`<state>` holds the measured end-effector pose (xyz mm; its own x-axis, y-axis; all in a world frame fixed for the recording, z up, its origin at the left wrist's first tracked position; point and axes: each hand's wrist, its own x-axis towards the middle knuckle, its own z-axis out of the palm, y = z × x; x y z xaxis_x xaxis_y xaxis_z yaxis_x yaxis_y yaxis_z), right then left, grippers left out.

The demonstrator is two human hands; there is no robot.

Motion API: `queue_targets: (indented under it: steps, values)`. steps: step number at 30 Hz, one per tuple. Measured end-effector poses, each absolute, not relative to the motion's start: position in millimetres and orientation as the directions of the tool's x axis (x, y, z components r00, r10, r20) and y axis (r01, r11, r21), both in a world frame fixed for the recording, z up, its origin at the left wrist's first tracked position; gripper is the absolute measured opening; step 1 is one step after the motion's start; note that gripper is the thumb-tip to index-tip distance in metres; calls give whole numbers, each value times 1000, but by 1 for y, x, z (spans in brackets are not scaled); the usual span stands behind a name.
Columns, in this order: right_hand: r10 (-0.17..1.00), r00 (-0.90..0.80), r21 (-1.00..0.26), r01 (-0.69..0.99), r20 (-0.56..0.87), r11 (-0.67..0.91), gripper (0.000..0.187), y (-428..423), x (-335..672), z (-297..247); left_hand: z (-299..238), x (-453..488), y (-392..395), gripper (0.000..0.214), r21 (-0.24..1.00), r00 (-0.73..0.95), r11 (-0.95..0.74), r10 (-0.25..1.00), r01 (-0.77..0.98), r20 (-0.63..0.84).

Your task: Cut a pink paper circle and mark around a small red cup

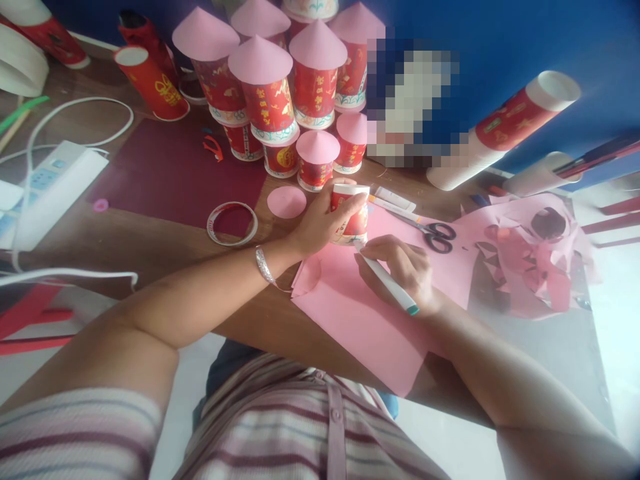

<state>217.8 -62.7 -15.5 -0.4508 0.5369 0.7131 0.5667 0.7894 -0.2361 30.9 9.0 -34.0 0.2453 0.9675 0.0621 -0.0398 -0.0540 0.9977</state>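
My left hand (327, 223) is wrapped round a small red and white paper tube (356, 212) printed with gold, held upright over the pink paper. Between the fingers of my right hand (400, 267) is a white marker (387, 283) with a green end, its tip at the tube's lower white band. Pink paper sheets (370, 333) lie beneath both hands. Just left of the tube rests a pink paper disc (287, 202). Black-handled scissors (440, 237) lie to the right, beside an orange and white pen-like stick (393, 207).
Several red tubes with pink cone tops (261, 100) stand at the back. A roll of tape (233, 223) lies on a maroon sheet (185, 177). Cut pink scraps (540, 253) are heaped at right, near tall tubes (510, 127). A white power strip (55, 190) with cables sits at left.
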Motion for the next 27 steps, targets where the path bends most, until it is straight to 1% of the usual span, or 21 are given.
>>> queue_targets:
  steps: [5,8,15,19,22,24,27]
  values:
    - [531,-448,-229,569,719,790,17,-62,217,-17,-31,32,8,25,999,238,-36,970,-40,45]
    - [524,-449,-223,566,723,794,18,-62,218,-17,-28,32,7,26,999,242,-17,970,-27,24]
    - [506,-455,-201,566,733,799,19,-60,218,-15,-29,32,8,27,999,261,-23,965,-38,32]
    - [462,-420,-180,557,781,810,21,-60,219,-13,-30,31,8,28,999,268,-42,962,-32,49]
    - [475,-384,-191,582,792,790,20,-61,219,-12,-30,31,8,26,998,259,-65,963,-25,69]
    - [490,-370,-206,591,789,780,19,-61,219,-11,-29,30,8,24,997,252,-62,965,-38,70]
    - [474,-380,-211,560,794,802,18,-61,219,-12,-30,30,9,23,995,247,-31,967,-96,54]
